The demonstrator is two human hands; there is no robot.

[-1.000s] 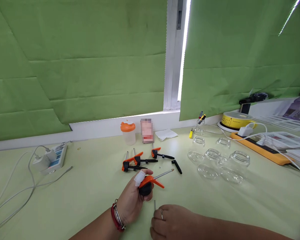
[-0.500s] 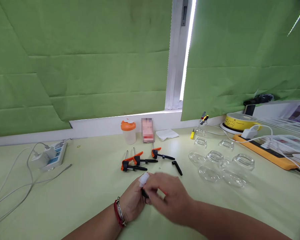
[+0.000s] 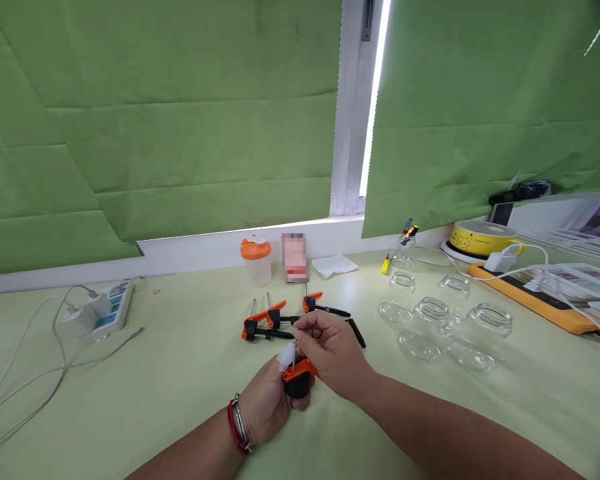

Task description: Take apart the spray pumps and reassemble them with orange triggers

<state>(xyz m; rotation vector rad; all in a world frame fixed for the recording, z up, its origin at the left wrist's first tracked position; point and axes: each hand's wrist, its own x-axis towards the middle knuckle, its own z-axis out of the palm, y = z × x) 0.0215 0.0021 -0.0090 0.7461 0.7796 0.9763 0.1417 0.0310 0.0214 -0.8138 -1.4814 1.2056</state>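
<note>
My left hand (image 3: 269, 400) is closed around a small orange-and-black tool with a thin metal rod (image 3: 298, 383), held over the table. A crumpled piece of white tissue (image 3: 286, 357) pokes out between its thumb and the tool. My right hand (image 3: 333, 350) pinches near the top of the upright rod, its fingertips pressed together. Part of the orange lever is hidden behind the right hand. Just beyond my hands lie several similar orange-and-black tools (image 3: 307, 305), and a separate black piece (image 3: 356, 333) is partly covered by the right hand.
Several clear glass jars and lids (image 3: 433, 317) stand to the right. Behind are an orange-lidded cup (image 3: 257, 263), a phone-like screen (image 3: 295, 259) and a white tissue sheet (image 3: 334, 265). A power strip (image 3: 113, 313) with cables lies left; an orange-black strip (image 3: 540, 303) lies right.
My right hand has moved up and slightly back to the metal rod. The tool has turned in my left hand, so its orange-and-black body and rod now show.
</note>
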